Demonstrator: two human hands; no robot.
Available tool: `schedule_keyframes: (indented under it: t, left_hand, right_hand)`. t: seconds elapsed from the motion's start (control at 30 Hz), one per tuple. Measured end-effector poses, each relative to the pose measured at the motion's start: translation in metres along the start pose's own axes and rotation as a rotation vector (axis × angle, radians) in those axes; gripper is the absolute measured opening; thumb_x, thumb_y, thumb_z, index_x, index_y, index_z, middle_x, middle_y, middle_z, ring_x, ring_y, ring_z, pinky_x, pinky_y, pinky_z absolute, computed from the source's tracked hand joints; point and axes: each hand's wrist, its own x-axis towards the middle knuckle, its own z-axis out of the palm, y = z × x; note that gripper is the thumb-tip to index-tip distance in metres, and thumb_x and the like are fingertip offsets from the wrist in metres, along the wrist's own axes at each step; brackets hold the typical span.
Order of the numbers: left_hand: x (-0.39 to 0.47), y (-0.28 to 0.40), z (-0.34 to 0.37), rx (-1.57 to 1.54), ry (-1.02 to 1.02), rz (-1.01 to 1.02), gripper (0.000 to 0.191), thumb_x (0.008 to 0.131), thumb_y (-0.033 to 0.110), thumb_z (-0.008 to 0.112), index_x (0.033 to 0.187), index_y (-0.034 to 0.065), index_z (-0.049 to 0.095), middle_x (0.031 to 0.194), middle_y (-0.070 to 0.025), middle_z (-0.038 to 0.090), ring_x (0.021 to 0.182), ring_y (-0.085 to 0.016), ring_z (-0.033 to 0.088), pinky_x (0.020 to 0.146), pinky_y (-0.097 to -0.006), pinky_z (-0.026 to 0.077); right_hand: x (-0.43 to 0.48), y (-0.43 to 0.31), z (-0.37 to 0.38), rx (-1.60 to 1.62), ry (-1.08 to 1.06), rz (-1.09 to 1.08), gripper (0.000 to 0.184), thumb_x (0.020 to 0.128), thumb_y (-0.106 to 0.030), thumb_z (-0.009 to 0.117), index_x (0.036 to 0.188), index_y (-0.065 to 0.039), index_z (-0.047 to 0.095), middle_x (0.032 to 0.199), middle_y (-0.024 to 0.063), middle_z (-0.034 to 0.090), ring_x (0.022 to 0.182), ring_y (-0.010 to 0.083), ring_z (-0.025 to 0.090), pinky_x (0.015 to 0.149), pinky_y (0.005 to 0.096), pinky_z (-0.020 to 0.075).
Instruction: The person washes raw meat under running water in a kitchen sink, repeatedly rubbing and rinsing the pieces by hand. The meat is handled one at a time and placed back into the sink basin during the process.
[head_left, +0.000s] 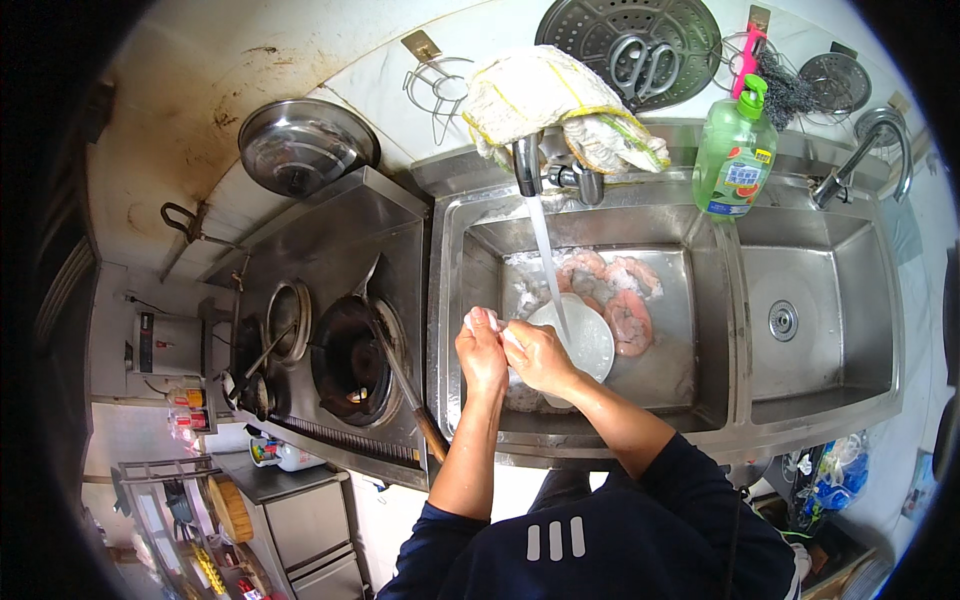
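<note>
My left hand (482, 352) and my right hand (537, 355) are close together over the left basin of a steel sink (667, 379), both closed on a pale, pinkish piece of what looks like raw meat or offal (484, 319). Below and right of them a white bowl (589, 337) holds water. A stream from the faucet (527, 169) falls into the bowl. Pink, coiled raw pieces, possibly intestine (630, 322), lie on the basin floor behind and to the right of the bowl, with whitish foam or bits around them.
A green pump bottle of detergent (735, 161) stands on the sink's back edge. A cloth (555, 97) drapes over the faucet. On the left are a wok burner (360, 360) and a long-handled spatula (405, 375). The right basin (810, 352) has a drain.
</note>
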Motion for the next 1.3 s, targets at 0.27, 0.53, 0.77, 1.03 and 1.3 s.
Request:
schedule_keyframes:
  t: [0.27, 0.53, 0.77, 1.03, 1.3]
  left_hand:
    - [-0.003, -0.001, -0.006, 0.287, 0.031, 0.149, 0.038, 0.097, 0.031, 0.044, 0.072, 0.0033, 0.054, 0.06, 0.0009, 0.05, 0.055, -0.006, 0.044, 0.046, -0.0239, 0.034]
    - [-0.004, -0.001, 0.001, -0.125, 0.078, -0.003, 0.036, 0.095, 0.037, 0.047, 0.077, 0.0062, 0.052, 0.064, 0.0002, 0.05, 0.054, -0.009, 0.048, 0.048, -0.0247, 0.039]
    - [0.001, 0.039, -0.002, -0.366, 0.017, -0.061, 0.039, 0.093, 0.045, 0.046, 0.07, 0.0129, 0.045, 0.062, 0.001, 0.044, 0.057, -0.011, 0.042, 0.053, -0.0251, 0.036]
    - [0.004, 0.068, -0.008, -0.841, 0.053, -0.292, 0.039, 0.093, 0.042, 0.045, 0.069, 0.0114, 0.048, 0.064, 0.0008, 0.047, 0.059, -0.011, 0.046, 0.059, -0.0255, 0.043]
    - [0.009, 0.061, -0.012, -1.071, -0.185, -0.454, 0.037, 0.09, 0.042, 0.051, 0.072, 0.0105, 0.055, 0.066, -0.0003, 0.054, 0.063, -0.012, 0.052, 0.06, -0.0294, 0.043]
  right_hand:
    - [0.003, 0.016, 0.003, -0.055, 0.031, 0.197, 0.013, 0.077, -0.006, 0.054, 0.069, 0.002, 0.048, 0.067, 0.0223, 0.054, 0.064, 0.0417, 0.056, 0.054, 0.0428, 0.0421]
    - [-0.003, 0.079, 0.001, -0.123, 0.067, 0.238, 0.012, 0.075, -0.005, 0.053, 0.066, 0.001, 0.047, 0.062, 0.0226, 0.053, 0.058, 0.04, 0.055, 0.052, 0.0439, 0.0414]
    - [-0.034, 0.144, -0.021, -0.431, 0.161, 0.295, 0.011, 0.078, -0.009, 0.054, 0.071, -0.001, 0.052, 0.067, 0.0217, 0.057, 0.064, 0.0411, 0.057, 0.058, 0.047, 0.0446]
    - [-0.057, 0.178, -0.062, -0.85, -0.142, 0.704, 0.018, 0.08, -0.018, 0.055, 0.091, -0.005, 0.059, 0.09, 0.0239, 0.063, 0.09, 0.0384, 0.061, 0.073, 0.0519, 0.0479]
    - [-0.053, 0.137, -0.051, -0.978, -0.375, 0.353, 0.047, 0.081, -0.035, 0.063, 0.113, -0.001, 0.056, 0.118, 0.0155, 0.054, 0.107, 0.031, 0.054, 0.088, 0.0421, 0.0428]
